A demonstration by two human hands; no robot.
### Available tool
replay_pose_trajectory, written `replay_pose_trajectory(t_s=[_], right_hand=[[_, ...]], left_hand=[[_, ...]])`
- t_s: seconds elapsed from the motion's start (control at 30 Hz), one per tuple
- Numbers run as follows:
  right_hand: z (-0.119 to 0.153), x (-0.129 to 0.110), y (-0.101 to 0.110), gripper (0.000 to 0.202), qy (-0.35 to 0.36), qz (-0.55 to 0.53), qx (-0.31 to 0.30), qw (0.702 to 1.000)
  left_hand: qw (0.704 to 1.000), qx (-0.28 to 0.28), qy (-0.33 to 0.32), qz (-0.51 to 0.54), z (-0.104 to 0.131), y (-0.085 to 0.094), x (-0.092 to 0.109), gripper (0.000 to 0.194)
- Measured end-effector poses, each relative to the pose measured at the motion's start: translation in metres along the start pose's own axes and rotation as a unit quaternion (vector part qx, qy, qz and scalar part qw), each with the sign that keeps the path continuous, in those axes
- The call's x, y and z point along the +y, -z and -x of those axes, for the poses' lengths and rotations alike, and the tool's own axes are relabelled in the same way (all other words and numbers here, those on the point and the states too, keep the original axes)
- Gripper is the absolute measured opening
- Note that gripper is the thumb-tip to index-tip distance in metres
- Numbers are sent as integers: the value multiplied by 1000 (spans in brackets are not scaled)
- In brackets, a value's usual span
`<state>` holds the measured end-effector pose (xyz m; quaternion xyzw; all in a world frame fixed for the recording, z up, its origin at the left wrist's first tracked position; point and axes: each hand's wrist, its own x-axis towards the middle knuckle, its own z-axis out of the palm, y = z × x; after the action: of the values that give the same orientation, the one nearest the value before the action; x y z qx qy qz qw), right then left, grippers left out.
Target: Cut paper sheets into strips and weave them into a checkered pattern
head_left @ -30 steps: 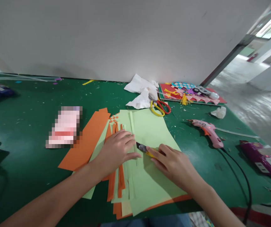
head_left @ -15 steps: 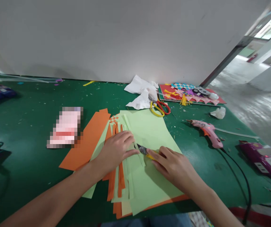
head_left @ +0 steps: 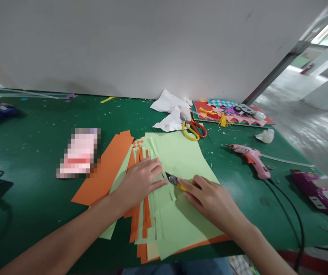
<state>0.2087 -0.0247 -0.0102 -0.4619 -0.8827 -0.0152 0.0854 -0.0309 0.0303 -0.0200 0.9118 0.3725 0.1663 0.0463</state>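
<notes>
Right hand point(head_left: 209, 193) grips a knife point(head_left: 174, 180), yellow body in the fingers, dark blade angled toward the left hand point(head_left: 142, 177). Left hand rests palm-down on the papers, fingers slightly bent, thumb out to the side; cannot tell if fingertips pin the cut strip near the blade. Green sheet point(head_left: 187, 164) lies under knife and right hand, on top of an orange sheet whose edge shows on the near side.

In the way: left hand and forearm cover part of the green and orange strips point(head_left: 135, 225). Large orange piece point(head_left: 103, 172) lies left of them, partly behind the forearm. Small orange-white checked piece point(head_left: 138, 143) at the strips' far end. Scissors point(head_left: 192, 124) at the sheet's far edge, red and yellow handles, blades against crumpled tissue point(head_left: 171, 109). Red board point(head_left: 200, 105) behind, loaded with craft bits. Pink glue gun point(head_left: 252, 156) well right of the sheet, black cable point(head_left: 292, 208) running toward the near edge. Purple pack point(head_left: 309, 187) right of that. Green table point(head_left: 38, 141), grey panel point(head_left: 124, 46) behind.

Writing: pink item point(head_left: 78, 152) on the left is pixelated, unreadable. Purple pack has pale printed patches, too small to read.
</notes>
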Motion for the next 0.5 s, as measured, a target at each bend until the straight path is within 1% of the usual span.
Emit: replay_pose_trajectory(t_s=[0.17, 0.5], right_hand=[[-2, 1, 0, 33, -5, 3, 1, 1000], [-9, 2, -1, 34, -12, 9, -7, 1000]], left_hand=[[1000, 9, 2, -11, 0, -1, 0, 32], [1000, -18, 11, -9, 0, 0, 0, 31]])
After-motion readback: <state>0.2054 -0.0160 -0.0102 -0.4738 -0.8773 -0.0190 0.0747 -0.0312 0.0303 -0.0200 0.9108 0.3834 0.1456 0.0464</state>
